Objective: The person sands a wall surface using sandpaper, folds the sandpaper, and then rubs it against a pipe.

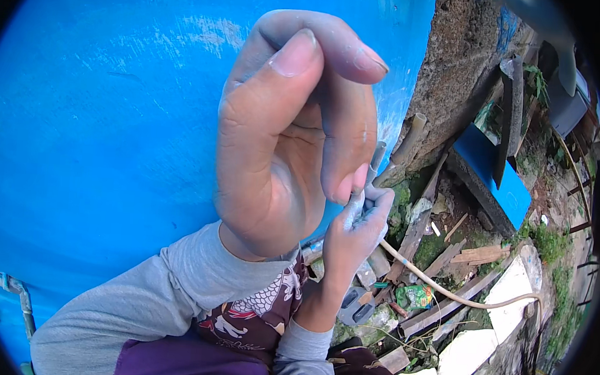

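Observation:
My left hand (289, 139) is raised close in front, large in the view. Its fingers curl inward and the thumb presses against the bent index finger. Part of the palm shows, and I see nothing in it. Lower and farther off is my right hand (358, 229), its fingers closed and dusted with white. The left fingertips partly cover it, so what it grips, if anything, is hidden. A grey pipe end (379, 153) shows just above the right hand; I cannot tell whether the hand touches it. Behind the left hand stands a large blue curved surface (111, 128) with pale scuffs.
To the right runs a rough wall (452, 66). Below it lie a blue panel (496, 175), wood scraps (481, 255), a green packet (414, 297) and pale slabs (467, 356). A thin hose (458, 299) crosses the rubble. A grey pipe (22, 298) stands at the lower left.

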Demonstrator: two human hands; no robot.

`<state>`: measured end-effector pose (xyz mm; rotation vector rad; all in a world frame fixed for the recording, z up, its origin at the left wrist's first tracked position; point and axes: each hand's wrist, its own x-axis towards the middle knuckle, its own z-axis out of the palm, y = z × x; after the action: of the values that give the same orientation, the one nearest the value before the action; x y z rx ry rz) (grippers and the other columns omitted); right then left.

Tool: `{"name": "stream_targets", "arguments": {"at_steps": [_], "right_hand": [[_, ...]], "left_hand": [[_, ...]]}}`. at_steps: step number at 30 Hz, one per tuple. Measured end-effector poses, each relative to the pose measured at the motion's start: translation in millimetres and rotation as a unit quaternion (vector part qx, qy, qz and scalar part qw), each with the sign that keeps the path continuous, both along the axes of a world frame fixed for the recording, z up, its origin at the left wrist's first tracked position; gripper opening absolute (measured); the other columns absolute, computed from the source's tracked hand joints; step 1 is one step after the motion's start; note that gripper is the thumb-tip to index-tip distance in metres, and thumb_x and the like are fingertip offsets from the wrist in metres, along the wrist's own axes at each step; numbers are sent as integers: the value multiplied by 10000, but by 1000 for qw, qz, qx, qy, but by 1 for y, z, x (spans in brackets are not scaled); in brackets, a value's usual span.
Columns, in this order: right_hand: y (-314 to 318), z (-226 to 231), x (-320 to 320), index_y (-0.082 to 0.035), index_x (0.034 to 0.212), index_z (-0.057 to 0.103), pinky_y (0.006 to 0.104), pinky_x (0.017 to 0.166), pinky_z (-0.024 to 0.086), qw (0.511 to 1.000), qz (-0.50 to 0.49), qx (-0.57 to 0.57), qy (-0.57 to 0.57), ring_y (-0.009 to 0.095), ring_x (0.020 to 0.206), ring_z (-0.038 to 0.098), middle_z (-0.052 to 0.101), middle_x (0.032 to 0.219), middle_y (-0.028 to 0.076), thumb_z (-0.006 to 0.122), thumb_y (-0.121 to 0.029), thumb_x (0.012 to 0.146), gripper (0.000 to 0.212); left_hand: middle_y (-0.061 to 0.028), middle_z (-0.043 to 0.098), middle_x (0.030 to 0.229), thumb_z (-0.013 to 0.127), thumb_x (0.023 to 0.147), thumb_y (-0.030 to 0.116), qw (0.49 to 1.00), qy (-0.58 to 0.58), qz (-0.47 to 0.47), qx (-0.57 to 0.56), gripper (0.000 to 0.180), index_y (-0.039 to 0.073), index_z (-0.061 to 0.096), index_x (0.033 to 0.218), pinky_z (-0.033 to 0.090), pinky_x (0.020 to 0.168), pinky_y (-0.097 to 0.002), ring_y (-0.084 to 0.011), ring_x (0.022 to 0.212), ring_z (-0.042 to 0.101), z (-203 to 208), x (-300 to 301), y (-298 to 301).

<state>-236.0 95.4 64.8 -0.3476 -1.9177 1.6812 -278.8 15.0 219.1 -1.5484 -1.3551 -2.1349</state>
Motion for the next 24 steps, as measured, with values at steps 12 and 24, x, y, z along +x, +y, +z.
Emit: {"name": "stream_targets", "arguments": {"at_steps": [12,24], "right_hand": [[54,-40,-15,-53,932,518,294,873,375,973,-70,-198,95,107,888,450,499,890,13,507,-124,966,79],[38,-57,-31,-71,934,475,234,732,454,939,24,-338,62,83,835,523,560,925,34,639,-164,954,190]], "left_hand": [[24,485,550,237,1036,232,997,2,-6,-71,355,103,550,1144,333,888,-365,-147,580,508,7,-3,-20],[28,487,548,244,1036,227,994,-27,40,-99,348,105,554,1138,331,890,-363,-140,579,507,0,4,-15]]}}
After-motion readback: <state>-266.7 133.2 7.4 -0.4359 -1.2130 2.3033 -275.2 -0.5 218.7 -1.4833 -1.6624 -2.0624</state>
